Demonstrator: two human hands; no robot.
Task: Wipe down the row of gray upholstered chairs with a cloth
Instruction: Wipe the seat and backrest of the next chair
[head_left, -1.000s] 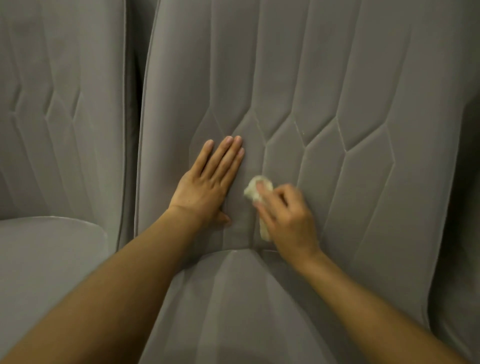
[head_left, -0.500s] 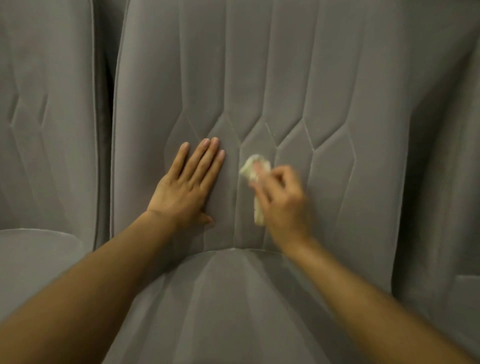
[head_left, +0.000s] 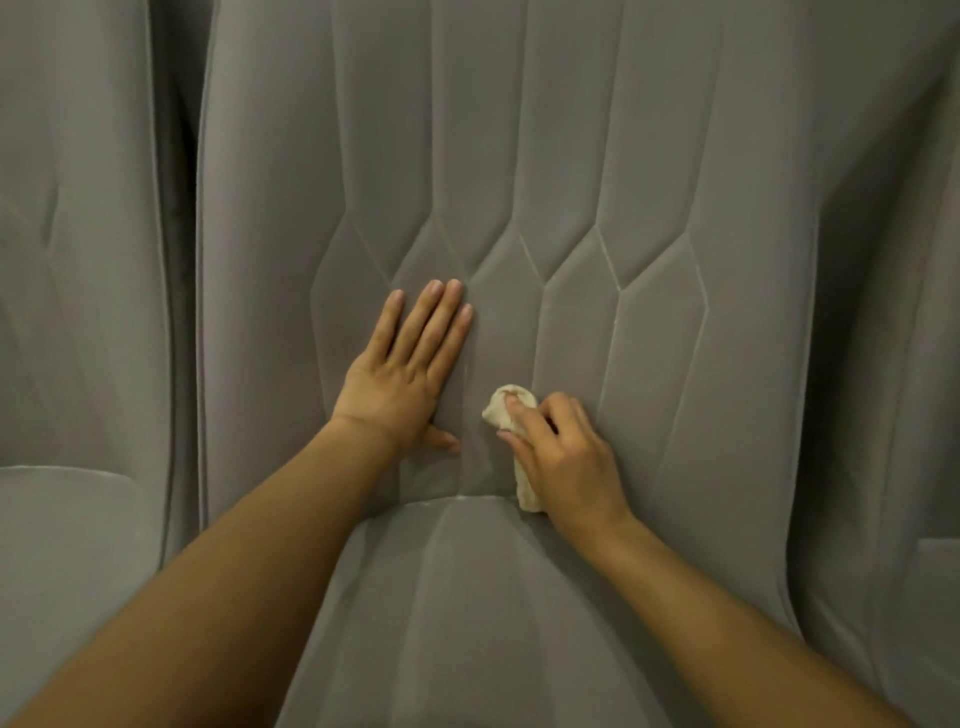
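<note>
Cloth (head_left: 506, 410) looks soft and floppy, bunched in right hand (head_left: 563, 457) fingers; left hand (head_left: 402, 374) lies flat on chair (head_left: 519, 156).

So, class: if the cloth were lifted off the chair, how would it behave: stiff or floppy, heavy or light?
Probably floppy: the cloth bunches under the right hand and its tail hangs limp below. Likely light: that hand alone holds it. It may cling to the chair's fabric.
</note>
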